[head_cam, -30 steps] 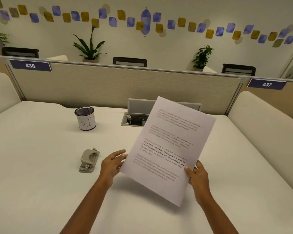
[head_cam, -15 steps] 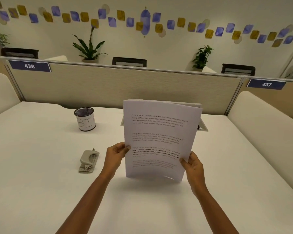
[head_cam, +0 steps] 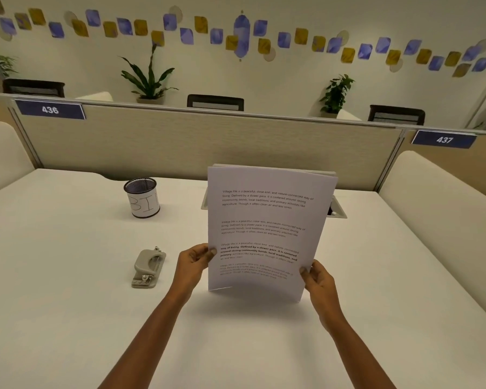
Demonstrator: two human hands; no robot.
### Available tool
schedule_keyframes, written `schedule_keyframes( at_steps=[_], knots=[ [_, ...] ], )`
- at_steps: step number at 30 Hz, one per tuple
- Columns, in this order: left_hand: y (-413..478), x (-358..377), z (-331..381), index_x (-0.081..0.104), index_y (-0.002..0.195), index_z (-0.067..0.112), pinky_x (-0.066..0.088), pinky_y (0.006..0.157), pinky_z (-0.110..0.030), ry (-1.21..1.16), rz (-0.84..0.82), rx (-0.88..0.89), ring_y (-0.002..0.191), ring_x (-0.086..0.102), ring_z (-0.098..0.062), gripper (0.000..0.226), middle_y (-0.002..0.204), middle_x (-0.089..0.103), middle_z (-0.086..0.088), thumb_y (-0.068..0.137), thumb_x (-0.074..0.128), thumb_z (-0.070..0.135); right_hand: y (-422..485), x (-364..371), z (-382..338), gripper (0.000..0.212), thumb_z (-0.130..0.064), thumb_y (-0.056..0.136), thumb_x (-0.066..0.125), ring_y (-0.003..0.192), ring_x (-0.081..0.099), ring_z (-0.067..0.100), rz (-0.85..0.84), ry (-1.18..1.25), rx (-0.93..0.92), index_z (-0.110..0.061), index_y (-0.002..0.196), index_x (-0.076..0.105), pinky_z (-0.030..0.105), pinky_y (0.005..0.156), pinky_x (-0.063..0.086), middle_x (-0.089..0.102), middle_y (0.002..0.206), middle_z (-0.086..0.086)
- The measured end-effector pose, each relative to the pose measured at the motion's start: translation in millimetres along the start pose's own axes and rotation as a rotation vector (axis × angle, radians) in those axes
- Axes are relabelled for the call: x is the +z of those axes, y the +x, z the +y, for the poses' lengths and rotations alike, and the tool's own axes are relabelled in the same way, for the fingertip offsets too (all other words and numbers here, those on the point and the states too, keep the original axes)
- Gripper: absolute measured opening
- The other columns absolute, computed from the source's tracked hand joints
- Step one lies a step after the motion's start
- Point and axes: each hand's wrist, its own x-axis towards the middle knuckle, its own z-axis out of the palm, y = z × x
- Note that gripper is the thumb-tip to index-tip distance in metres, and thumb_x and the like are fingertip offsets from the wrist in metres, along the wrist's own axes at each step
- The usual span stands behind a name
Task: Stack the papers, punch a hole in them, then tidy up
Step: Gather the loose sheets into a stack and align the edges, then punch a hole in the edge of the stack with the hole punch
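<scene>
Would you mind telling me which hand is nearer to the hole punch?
The left hand. It grips the papers' left edge, just right of the hole punch on the table. The right hand holds the papers' far edge, farther away.

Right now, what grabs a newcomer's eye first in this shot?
The printed papers held upright at centre above the white desk, the left hand and the right hand pinching their side edges. Left of them, a grey hole punch lies on the desk, with a mesh cup behind it.
</scene>
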Motion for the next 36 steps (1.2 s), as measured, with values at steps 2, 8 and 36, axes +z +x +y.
schedule_keyframes(
  at_steps=[2, 8, 36],
  knots=[
    [0, -1, -3, 0.062, 0.107, 0.008, 0.054, 0.061, -0.009, -0.003, 0.004, -0.021, 0.064, 0.068, 0.003, 0.023, 0.088, 0.069, 0.002, 0.087, 0.053, 0.001, -1, 0, 3, 0.023, -0.009, 0.095, 0.043, 0.093, 0.062, 0.021, -0.002, -0.032, 0.005, -0.028, 0.096, 0.056, 0.032, 0.081, 0.052, 0.066, 0.099, 0.001],
    [6, -5, 1, 0.065, 0.104, 0.004, 0.056, 0.061, -0.013, 0.062, -0.034, -0.069, 0.068, 0.068, -0.005, 0.020, 0.086, 0.070, -0.002, 0.090, 0.051, 0.006, 5, -1, 2, 0.027, -0.003, 0.093, 0.045, 0.081, 0.062, 0.022, 0.034, -0.070, 0.007, -0.023, 0.090, 0.062, 0.030, 0.071, 0.052, 0.068, 0.091, 0.005],
    [58, -108, -20, 0.054, 0.073, -0.003, 0.037, 0.076, -0.035, 0.553, 0.323, -0.515, 0.086, 0.046, -0.029, 0.020, 0.091, 0.049, -0.023, 0.089, 0.050, 0.008, 8, -1, 32, 0.028, 0.004, 0.089, 0.045, 0.075, 0.065, 0.028, 0.022, 0.033, 0.469, -0.017, 0.084, 0.064, 0.035, 0.068, 0.054, 0.070, 0.086, 0.007]
  ],
)
